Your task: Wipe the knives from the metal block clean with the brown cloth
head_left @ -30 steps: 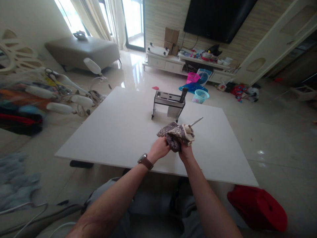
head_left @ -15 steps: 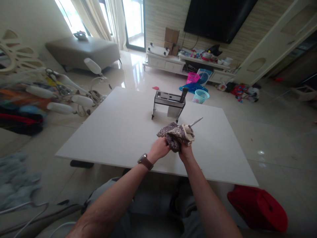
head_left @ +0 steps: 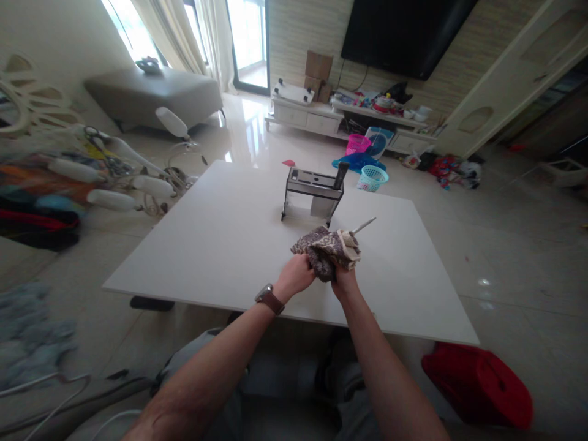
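A brown and cream patterned cloth (head_left: 325, 248) is bunched up over the near half of the white table. My left hand (head_left: 297, 273), with a watch on its wrist, is closed against the cloth's left end. Under the right end is my right hand (head_left: 343, 280), closed on the cloth, its fingers mostly hidden in the folds. A thin, pointed grey blade (head_left: 365, 225), like a knife's, sticks out of the cloth toward the upper right. Its handle is covered. Just beyond the cloth stands a knife block (head_left: 313, 181) with one black-handled knife (head_left: 340, 176) in it.
The white table (head_left: 202, 245) has its near edge at my lap. A red container (head_left: 478, 386) is on the floor at the near right. Pink (head_left: 358, 144) and light-blue (head_left: 372, 178) baskets stand past the far edge. A lamp with white shades (head_left: 154, 186) is at the left.
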Demonstrator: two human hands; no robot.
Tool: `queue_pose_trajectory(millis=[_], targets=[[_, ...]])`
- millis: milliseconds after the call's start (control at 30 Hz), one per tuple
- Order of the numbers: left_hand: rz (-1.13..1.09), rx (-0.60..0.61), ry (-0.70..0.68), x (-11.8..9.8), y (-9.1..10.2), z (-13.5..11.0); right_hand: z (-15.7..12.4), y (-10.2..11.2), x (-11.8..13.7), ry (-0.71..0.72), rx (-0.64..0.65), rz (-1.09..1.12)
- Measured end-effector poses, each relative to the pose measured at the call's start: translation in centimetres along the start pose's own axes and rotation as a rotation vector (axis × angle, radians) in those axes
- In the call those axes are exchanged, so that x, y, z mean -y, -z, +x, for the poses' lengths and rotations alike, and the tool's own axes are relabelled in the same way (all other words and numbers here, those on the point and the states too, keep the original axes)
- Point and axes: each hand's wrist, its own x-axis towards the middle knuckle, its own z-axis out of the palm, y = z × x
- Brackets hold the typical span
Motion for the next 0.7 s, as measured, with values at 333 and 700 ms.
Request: queue_pose_trajectory(millis=[333, 700], targets=[[0.097, 0.044, 0.037, 0.09, 0.00, 0.06, 0.06, -0.10, -0.20, 0.010, -0.024, 0.023], [0.075, 0.042, 0.032, -0.01, -0.04, 0.02, 0.14, -0.04, -0.29, 0.013, -0.026, 0.026]])
